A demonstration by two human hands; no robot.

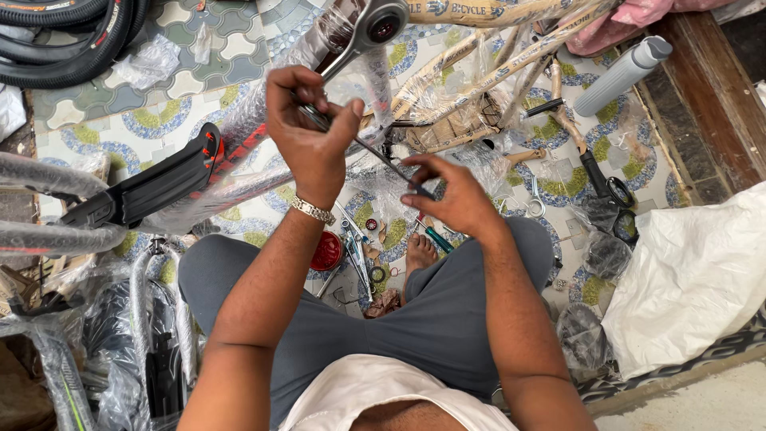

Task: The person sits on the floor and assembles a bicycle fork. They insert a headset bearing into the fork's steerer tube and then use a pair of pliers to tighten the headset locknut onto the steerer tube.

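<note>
Both hands work above the person's lap, a thin dark metal rod (375, 153) running between them. Left hand (311, 132) is raised, fingers curled shut around the rod's upper end, thumb pressed across toward the fingertips, wrist bent back with a metal bracelet (312, 211) below it. Right hand (447, 195) sits lower and to the right, fingertips pinched together on the rod's lower end, palm turned down. The rod slants from upper left to lower right, so its top lies inside the left fist and its bottom under the right fingertips.

Room around the hands is tight. Just behind the left hand a plastic-wrapped bicycle frame (263, 120) rises, with a silver crank arm (363, 32) above it. Further back are cardboard-wrapped tubes (495, 60), and a grey bottle (622, 73) lies near the wooden edge at the right. Below the hands, on the patterned tile floor (239, 48), lie a red round cap (326, 251), small tools and the person's bare foot (419, 251). A black mudguard (152, 187) lies to the left, tyres (64, 40) at the top left corner, and a white sack (694, 279) to the right. Both forearms slope up from the grey-trousered knees, elbows held close in.
</note>
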